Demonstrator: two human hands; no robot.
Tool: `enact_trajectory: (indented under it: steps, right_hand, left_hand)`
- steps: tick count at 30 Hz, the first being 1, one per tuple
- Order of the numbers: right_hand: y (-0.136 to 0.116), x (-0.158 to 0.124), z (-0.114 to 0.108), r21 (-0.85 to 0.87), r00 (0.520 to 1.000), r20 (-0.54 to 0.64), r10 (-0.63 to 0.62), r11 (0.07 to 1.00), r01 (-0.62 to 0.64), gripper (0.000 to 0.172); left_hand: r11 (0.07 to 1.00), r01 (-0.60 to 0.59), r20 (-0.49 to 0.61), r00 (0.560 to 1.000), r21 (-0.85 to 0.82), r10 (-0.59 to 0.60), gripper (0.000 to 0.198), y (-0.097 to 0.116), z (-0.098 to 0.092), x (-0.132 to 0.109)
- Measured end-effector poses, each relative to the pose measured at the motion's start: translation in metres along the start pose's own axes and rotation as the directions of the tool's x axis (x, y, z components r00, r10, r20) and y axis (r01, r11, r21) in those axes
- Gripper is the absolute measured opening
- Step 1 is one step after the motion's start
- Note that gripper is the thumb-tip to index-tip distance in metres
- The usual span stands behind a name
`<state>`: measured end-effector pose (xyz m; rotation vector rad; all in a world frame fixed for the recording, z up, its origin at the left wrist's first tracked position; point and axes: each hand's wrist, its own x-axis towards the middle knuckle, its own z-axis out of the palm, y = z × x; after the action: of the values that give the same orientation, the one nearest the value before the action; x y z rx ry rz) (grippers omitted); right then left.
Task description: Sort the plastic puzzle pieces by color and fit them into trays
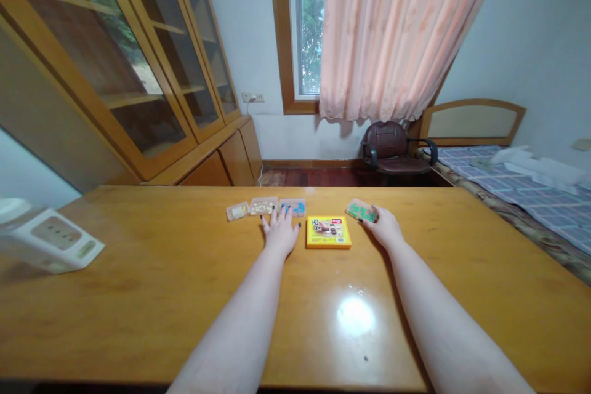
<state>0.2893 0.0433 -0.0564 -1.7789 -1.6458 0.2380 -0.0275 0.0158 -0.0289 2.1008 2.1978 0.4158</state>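
My left hand is open, its fingers spread, with the fingertips at the near edges of a box of pale pieces and a box of blue pieces. Beyond its thumb lies a flat yellow box with printed pictures on the lid. My right hand grips the right end of a clear box of green pieces, thumb on the near side and fingers at the far side. A small clear box with pale contents sits at the left end of the row.
All the boxes rest on a wooden table. A white plastic object stands at its left. Past the far edge are a brown armchair, a bed and a glass-door cabinet.
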Motion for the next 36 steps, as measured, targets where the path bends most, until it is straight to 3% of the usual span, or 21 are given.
enact_trajectory:
  steps: [3, 4, 6, 10, 13, 15, 21, 29, 36]
  right_hand:
    - [-0.007, -0.002, -0.005, 0.126, 0.994, -0.064, 0.093, 0.988, -0.085, 0.064]
    - [-0.012, -0.005, -0.008, 0.173, 0.993, -0.095, 0.074, 0.983, -0.056, 0.063]
    - [-0.027, -0.013, -0.011, 0.289, 0.994, -0.092, -0.056, 0.954, 0.080, 0.064]
    - [-0.058, -0.033, -0.005, 0.429, 0.950, 0.086, -0.302, 0.872, 0.238, 0.066]
    - [-0.067, -0.040, 0.006, 0.418, 0.897, 0.189, -0.400, 0.859, 0.295, 0.074]
    - [-0.067, -0.040, 0.010, 0.392, 0.886, 0.217, -0.410, 0.868, 0.306, 0.075]
    - [-0.065, -0.038, 0.007, 0.345, 0.881, 0.229, -0.413, 0.881, 0.323, 0.069]
    - [-0.065, -0.038, 0.005, 0.361, 0.859, 0.265, -0.438, 0.871, 0.333, 0.074]
    - [-0.067, -0.037, 0.001, 0.365, 0.853, 0.273, -0.445, 0.868, 0.336, 0.074]
  left_hand:
    - [0.997, 0.073, -0.050, 0.996, -0.003, -0.073, 0.056, 0.000, 0.000, 0.000]
    - [0.995, 0.095, -0.050, 0.994, -0.005, -0.095, 0.058, 0.000, 0.001, 0.001]
    - [0.995, 0.098, -0.028, 0.995, -0.001, -0.098, 0.061, 0.000, 0.000, 0.000]
    - [0.997, 0.078, -0.050, 0.996, 0.015, -0.078, 0.055, 0.005, -0.007, -0.007]
    - [0.995, 0.100, -0.130, 0.987, 0.023, -0.096, 0.043, 0.011, -0.013, -0.011]
    - [0.996, 0.078, -0.166, 0.984, 0.032, -0.072, 0.044, 0.012, -0.014, -0.011]
    - [0.997, 0.028, -0.039, 0.999, 0.078, -0.025, 0.057, 0.006, -0.004, -0.005]
    - [0.993, 0.068, -0.137, 0.989, 0.101, -0.054, 0.045, 0.009, -0.011, -0.008]
    - [0.993, 0.067, -0.058, 0.996, 0.093, -0.062, 0.049, 0.003, -0.001, -0.001]
